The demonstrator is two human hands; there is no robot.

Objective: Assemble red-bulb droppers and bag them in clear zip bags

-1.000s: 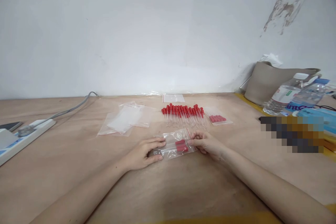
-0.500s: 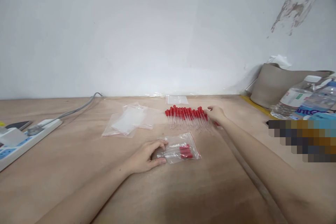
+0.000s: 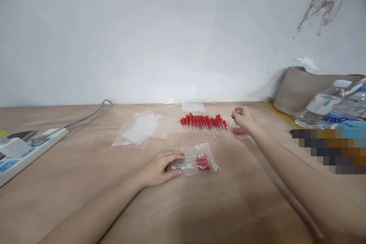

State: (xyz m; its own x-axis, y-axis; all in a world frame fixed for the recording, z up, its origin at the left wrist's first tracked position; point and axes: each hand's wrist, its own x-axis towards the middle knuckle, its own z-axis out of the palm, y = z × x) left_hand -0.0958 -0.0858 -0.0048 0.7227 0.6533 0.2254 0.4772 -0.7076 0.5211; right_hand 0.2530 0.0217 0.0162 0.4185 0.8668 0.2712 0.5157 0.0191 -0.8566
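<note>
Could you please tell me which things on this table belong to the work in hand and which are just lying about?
In hand: left hand on dropper bag; right hand holding dropper; dropper row; empty bags.
Lying about: power strip; water bottles; grey bag.

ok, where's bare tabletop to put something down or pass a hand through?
Bare wood: the wide near strip of the wooden table between the forearms, and the stretch between the white power strip and the empty clear zip bags. Crowded: the far middle, around the row of red-bulbed droppers, the right hand, and the left hand on the clear dropper bag.
</note>
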